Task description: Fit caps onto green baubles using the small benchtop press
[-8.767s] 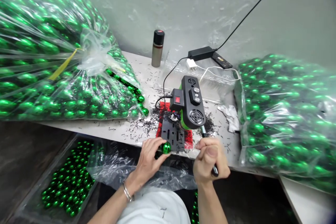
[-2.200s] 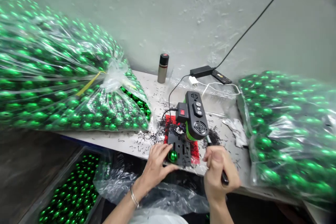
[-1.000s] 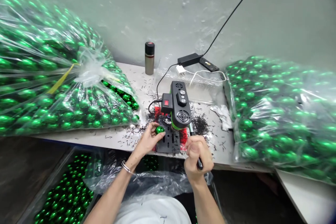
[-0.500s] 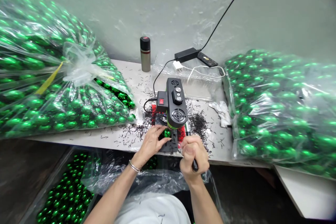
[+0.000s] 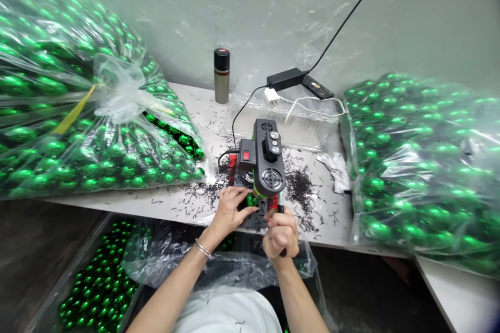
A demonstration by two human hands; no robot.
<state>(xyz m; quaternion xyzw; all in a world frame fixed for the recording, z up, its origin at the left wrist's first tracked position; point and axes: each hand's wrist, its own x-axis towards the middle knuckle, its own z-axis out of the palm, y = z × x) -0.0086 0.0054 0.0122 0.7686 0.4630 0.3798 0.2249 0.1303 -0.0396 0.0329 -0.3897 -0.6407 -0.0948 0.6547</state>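
A shiny green ball (image 5: 252,199) sits at the front of a small black machine (image 5: 262,152), below its overhanging head. My left hand (image 5: 229,212) pinches this ball from the left, thumb in front and fingers behind. To the right of the machine, my right hand (image 5: 281,237) is wrapped round the black handle (image 5: 280,209) of a slim tool. The tool's far end is mostly hidden beside the machine, so its kind cannot be made out. Red patches (image 5: 272,201) show on both sides of the machine's base.
Large clear bags of green balls stand left (image 5: 117,161) and right (image 5: 414,166). Short black scraps (image 5: 300,187) litter the table. Behind are a bottle (image 5: 222,78), a power adapter (image 5: 287,79) and a plastic tray (image 5: 304,132); a white glove (image 5: 336,170) lies right. More balls (image 5: 97,281) sit below the edge.
My right hand has drawn slightly left and down with the black handle, which now stands more upright. My left hand keeps its pinch on the ball. The whole view has shifted a little.
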